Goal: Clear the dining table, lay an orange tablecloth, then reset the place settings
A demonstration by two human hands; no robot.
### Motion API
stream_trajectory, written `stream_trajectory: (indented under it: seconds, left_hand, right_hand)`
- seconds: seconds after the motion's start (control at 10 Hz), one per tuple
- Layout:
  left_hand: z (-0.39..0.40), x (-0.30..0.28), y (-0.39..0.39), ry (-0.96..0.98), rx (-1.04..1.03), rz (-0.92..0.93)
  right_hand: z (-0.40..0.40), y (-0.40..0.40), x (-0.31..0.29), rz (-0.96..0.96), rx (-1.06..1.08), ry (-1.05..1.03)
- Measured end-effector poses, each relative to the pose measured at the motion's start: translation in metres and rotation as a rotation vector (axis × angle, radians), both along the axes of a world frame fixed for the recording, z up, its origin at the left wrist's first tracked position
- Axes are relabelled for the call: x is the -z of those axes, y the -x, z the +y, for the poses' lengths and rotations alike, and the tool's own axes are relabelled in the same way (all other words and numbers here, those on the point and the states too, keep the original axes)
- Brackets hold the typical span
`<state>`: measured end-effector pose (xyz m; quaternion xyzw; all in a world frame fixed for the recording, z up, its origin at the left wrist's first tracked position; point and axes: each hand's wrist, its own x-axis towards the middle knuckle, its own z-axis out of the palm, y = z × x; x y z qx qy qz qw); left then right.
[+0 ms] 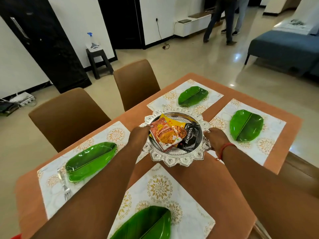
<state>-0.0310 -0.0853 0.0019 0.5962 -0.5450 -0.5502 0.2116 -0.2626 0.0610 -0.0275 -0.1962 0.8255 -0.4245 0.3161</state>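
Both hands grip an ornate silver tray (177,159) by its scalloped rim: the left hand (140,133) curls over the edge at nine o'clock, the right hand (216,137), with a red thread at its wrist, clasps the edge at three o'clock. Beneath lies the orange tablecloth (291,128), covering the dining table. Four pale floral placemats sit around the tray, at eight o'clock (51,185), six o'clock (181,200), twelve o'clock (212,99) and three o'clock (274,135), each bearing a green leaf-shaped plate (89,161). The tray is near the table's centre; I cannot tell whether it rests on the cloth. Inside it lie snack packets: an orange one (164,133) over a yellow one (174,122), beside a black almonds pouch (189,137). A fork (66,190) lies at the eight o'clock setting, beside its plate.
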Motion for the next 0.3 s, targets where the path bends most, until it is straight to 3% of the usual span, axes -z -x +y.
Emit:
stream_trajectory:
  seconds: [0.2, 0.3]
  left_hand:
    - [0.001, 0.012, -0.01, 0.191, 0.234, -0.257]
    - [0.008, 0.009, -0.022, 0.407, 0.34, -0.506]
  right_hand:
    - [0.003, -0.002, 0.004, -0.014, -0.056, -0.071]
    - [0.009, -0.003, 0.003, 0.218, -0.068, -0.136]
